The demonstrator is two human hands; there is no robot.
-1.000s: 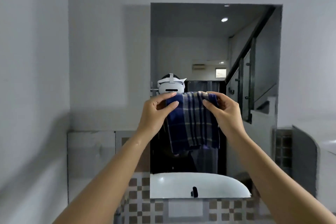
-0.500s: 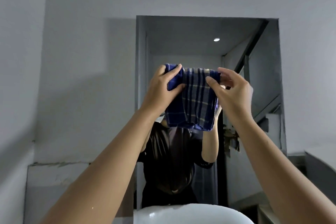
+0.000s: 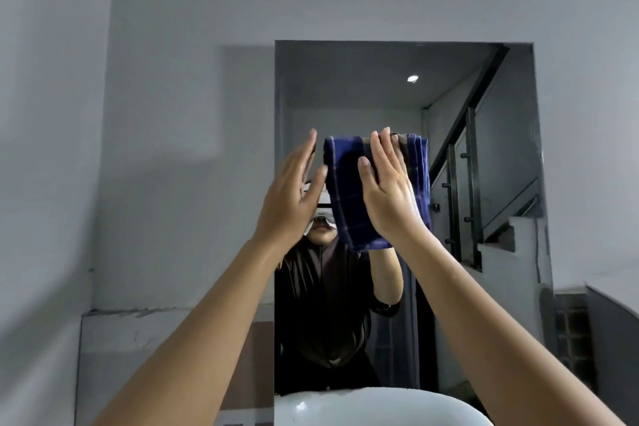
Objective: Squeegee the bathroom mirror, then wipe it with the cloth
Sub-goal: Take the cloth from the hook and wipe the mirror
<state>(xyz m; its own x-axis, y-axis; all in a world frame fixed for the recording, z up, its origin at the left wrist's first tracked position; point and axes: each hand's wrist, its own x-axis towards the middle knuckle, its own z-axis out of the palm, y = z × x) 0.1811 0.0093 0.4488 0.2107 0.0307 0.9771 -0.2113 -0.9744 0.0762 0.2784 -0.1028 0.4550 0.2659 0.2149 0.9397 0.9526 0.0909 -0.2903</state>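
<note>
Nearest, two bare forearms rise from the bottom corners and meet in front of the mirror (image 3: 380, 97). Below them the white rim of the basin (image 3: 363, 405) curves across the bottom edge, just under the mirror's lower border.

Further up, the right hand (image 3: 389, 190) lies flat against the blue plaid cloth (image 3: 349, 204), palm forward with the fingers (image 3: 378, 152) straight and together, reaching the cloth's folded top edge, the thumb spread to the left. It presses the cloth rather than pinching it; whether the cloth touches the glass cannot be told. The cloth hangs as a folded strip at mid-height of the mirror, its right edge showing past the hand and its lower corner sticking out beneath the wrist.

Just beside it, the left hand (image 3: 294, 197) is held edge-on with fingers extended and loose, gripping nothing; its thumb tip sits right by the cloth's left edge.

Around the cloth the glass has open room: a wide band above up to the top edge, a band on the right out to the right edge, a narrow strip on the left and a tall stretch below down to the basin.

Beyond, the mirror reflects the person in a dark top, a staircase with a black railing (image 3: 466, 162) and a ceiling light (image 3: 412, 78). Plain grey wall (image 3: 173, 79) surrounds the frame on the left, top and right.
</note>
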